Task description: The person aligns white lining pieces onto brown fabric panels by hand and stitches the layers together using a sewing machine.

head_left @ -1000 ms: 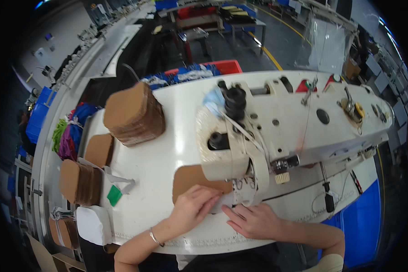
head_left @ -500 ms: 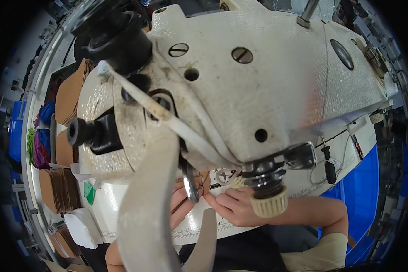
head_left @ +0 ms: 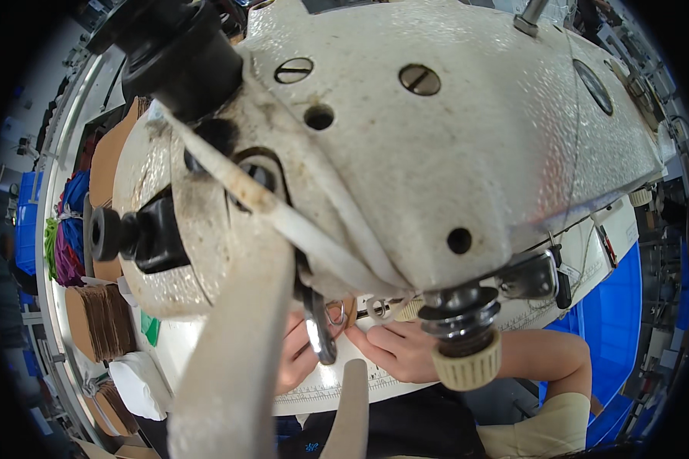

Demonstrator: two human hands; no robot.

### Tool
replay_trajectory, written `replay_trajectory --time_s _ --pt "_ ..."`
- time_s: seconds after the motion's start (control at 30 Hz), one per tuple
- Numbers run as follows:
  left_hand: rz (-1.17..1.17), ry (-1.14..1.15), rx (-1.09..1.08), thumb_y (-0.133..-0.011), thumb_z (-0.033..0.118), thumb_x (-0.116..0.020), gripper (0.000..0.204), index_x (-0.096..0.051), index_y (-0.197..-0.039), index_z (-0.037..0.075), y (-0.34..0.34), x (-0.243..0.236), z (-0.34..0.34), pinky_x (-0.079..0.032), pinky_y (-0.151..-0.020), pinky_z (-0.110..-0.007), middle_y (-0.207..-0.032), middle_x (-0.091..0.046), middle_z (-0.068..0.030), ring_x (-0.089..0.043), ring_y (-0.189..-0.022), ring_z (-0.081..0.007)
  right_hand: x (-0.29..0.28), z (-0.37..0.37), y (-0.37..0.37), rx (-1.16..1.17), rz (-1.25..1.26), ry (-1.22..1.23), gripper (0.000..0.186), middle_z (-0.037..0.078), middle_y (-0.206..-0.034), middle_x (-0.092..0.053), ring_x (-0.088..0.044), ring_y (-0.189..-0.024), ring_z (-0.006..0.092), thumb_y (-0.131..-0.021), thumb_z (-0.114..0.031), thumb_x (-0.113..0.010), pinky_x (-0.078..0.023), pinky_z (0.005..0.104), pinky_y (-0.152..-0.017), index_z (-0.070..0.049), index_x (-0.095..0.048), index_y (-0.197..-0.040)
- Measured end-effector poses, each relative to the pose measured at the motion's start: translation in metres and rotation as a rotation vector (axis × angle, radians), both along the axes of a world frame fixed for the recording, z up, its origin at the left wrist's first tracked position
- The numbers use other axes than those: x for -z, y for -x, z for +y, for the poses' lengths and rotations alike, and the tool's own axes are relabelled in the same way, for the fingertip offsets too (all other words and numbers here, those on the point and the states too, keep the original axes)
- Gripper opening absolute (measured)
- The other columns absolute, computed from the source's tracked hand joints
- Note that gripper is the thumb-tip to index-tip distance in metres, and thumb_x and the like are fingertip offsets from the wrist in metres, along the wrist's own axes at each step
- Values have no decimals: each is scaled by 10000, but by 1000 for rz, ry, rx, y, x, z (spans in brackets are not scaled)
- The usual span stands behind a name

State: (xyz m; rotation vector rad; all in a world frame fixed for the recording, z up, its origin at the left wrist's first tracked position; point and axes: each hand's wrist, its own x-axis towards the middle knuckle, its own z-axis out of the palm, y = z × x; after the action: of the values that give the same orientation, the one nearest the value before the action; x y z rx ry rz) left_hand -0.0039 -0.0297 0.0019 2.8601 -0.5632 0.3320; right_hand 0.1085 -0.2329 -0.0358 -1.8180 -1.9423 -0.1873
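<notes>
A white sewing machine [head_left: 406, 161] fills the middle of the view, close up, and covers much of the work area. Under its front edge my left hand [head_left: 302, 353] is closed at a small brown piece [head_left: 350, 307], its fingers partly behind a metal lever [head_left: 318, 325]. From the right, my right hand [head_left: 394, 352] has its fingers curled, with the index fingertip at the same piece beside the left fingertips. The tension knob [head_left: 467, 359] hides part of my right wrist. Most of the brown piece is out of sight behind the machine.
Stacks of brown cut pieces [head_left: 99, 323] stand on the left, near a white bundle [head_left: 139, 384] and a green scrap [head_left: 151, 329]. Coloured cloth strips [head_left: 73, 229] lie farther back. At right are a black-handled screwdriver [head_left: 563, 291] and a blue bin [head_left: 608, 317].
The machine looks larger and its front parts sit lower in view. My left hand shows slightly lower and farther left; my right hand has barely moved. Both stay at the brown piece.
</notes>
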Motion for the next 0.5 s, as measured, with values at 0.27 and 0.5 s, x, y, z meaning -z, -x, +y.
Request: replay_trajectory --time_s 0.27,0.5 --pt "39 106 -79 -647 5 -734 369 -708 -1011 61 2 6 -3 -479 -628 -240 -1051 -663 -25 -581 -750 -139 -2 0 -1 0 1 19 446 -10 -739 -488 -512 -649 108 -690 -120 -601 -422 228 -557 52 -630 -1100" --pt "157 81 -162 -727 31 -707 372 -699 -1084 135 1 -7 -9 -474 -659 -240 -1085 -650 28 -628 -853 -149 -2 0 -3 -19 37 -27 400 2 -761 -515 -512 -647 129 -702 -119 -611 -430 245 -562 47 -641 -1065"
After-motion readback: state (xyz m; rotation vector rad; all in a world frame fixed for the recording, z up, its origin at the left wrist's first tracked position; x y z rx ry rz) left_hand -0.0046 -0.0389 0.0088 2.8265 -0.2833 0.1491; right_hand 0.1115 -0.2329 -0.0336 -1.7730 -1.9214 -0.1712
